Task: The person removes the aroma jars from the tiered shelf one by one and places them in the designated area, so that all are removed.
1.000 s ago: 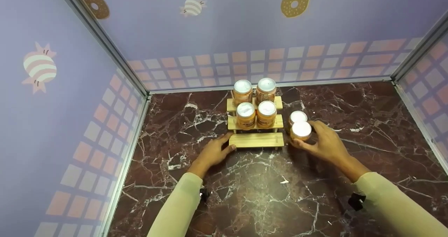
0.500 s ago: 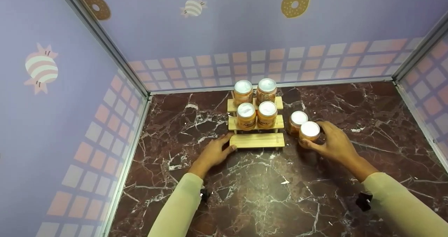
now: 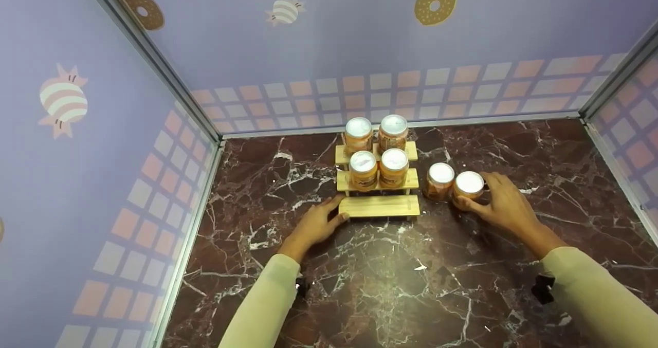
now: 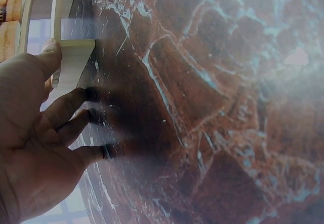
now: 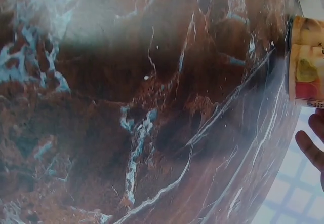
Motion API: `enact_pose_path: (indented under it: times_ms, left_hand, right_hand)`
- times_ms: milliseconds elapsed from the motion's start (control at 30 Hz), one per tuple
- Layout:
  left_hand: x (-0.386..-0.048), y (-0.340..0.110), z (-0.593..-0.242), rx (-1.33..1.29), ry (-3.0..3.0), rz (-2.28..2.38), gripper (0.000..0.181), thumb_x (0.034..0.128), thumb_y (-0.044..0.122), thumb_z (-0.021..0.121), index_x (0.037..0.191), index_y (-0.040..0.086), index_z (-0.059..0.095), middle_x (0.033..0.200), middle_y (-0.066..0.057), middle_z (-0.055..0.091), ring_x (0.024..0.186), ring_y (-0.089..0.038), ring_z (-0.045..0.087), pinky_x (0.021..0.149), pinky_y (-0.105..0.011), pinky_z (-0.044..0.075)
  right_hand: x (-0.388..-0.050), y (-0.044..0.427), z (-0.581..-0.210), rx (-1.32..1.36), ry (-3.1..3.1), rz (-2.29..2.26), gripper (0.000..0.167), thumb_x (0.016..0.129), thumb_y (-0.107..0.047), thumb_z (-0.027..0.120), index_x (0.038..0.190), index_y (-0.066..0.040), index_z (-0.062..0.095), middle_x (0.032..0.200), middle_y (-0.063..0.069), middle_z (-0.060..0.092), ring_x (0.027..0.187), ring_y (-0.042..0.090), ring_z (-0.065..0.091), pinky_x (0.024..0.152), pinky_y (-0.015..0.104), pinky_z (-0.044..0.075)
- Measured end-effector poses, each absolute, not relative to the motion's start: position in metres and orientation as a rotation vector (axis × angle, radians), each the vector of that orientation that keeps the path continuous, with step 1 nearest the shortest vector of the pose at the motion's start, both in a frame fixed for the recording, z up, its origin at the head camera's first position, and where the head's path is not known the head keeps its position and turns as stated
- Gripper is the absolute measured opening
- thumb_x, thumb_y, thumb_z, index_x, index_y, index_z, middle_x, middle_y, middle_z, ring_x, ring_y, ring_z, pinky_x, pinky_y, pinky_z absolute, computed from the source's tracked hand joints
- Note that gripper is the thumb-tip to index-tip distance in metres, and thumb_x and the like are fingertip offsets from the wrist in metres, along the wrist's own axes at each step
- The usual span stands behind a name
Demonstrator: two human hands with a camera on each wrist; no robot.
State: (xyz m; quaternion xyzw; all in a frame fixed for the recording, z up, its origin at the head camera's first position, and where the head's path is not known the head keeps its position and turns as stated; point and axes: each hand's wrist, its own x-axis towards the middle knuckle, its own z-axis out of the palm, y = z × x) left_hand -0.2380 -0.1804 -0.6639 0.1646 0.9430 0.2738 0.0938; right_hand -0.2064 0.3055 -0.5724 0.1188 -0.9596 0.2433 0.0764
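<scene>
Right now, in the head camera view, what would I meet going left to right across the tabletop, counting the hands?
Left hand → three-tier wooden stand → jar standing beside the stand → jar gripped by the right hand → right hand.

Classed as a small booth or partitioned work bay; wider premises undetermined. Walled at far, left and right with flat lilac panels (image 3: 349,39), printed with round brown doughnuts (image 3: 424,8), striped pink-and-white wrapped sweets (image 3: 64,100) and pink-and-white checked bands (image 3: 380,99). Joined at corners by straight grey strips (image 3: 156,57). Surfaced below in dark red-brown, white-veined, marble-patterned worktop (image 3: 385,296).
</scene>
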Motion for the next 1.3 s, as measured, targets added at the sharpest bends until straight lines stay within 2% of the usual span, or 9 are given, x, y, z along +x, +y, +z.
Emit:
enact_pose_path:
  times_ms: [200,533,867,1067,1300]
  left_hand:
    - [-0.233,-0.178,-0.658,0.484,2.797,0.852,0.079,0.1062,0.076,0.052,0.171,0.031,0.046,0.170,-0.024,0.048,0.160,-0.041,0.047,0.135,-0.068,0.029]
    - [-0.235,-0.177,-0.663,0.489,2.802,0.805,0.093,0.1005,0.089,0.041,0.172,0.029,0.043,0.172,-0.021,0.047,0.161,-0.038,0.047,0.136,-0.064,0.031]
    - [-0.237,-0.177,-0.666,0.487,2.825,0.767,0.087,0.1024,0.086,0.041,0.172,0.034,0.043,0.171,-0.021,0.048,0.160,-0.039,0.048,0.135,-0.065,0.032]
    - [-0.237,-0.177,-0.666,0.481,2.819,0.769,0.085,0.1024,0.086,0.042,0.172,0.036,0.042,0.171,-0.021,0.048,0.161,-0.037,0.047,0.136,-0.064,0.031]
    - [-0.236,-0.178,-0.663,0.446,2.812,0.761,0.086,0.1013,0.086,0.043,0.172,0.037,0.041,0.173,-0.019,0.046,0.159,-0.042,0.049,0.136,-0.063,0.032]
  right_hand:
    - [-0.214,0.310,-0.575,0.337,-2.867,0.753,0.079,0.097,-0.038,0.086,0.148,0.014,0.055,0.137,0.038,0.061,0.127,0.059,0.059,0.104,0.079,0.051]
    - [-0.224,0.313,-0.581,0.292,-2.802,0.838,0.072,0.094,-0.034,0.090,0.142,0.013,0.061,0.125,0.034,0.066,0.109,0.053,0.065,0.093,0.072,0.054]
    - [-0.230,0.311,-0.582,0.229,-2.823,0.877,0.074,0.097,-0.038,0.087,0.143,0.013,0.059,0.131,0.036,0.065,0.114,0.056,0.063,0.100,0.075,0.051]
    - [-0.231,0.310,-0.583,0.224,-2.817,0.894,0.073,0.098,-0.035,0.088,0.142,0.015,0.059,0.127,0.035,0.064,0.113,0.056,0.063,0.099,0.075,0.051]
    - [-0.232,0.309,-0.583,0.220,-2.843,0.896,0.075,0.098,-0.038,0.087,0.142,0.016,0.058,0.130,0.037,0.064,0.117,0.057,0.062,0.103,0.075,0.050]
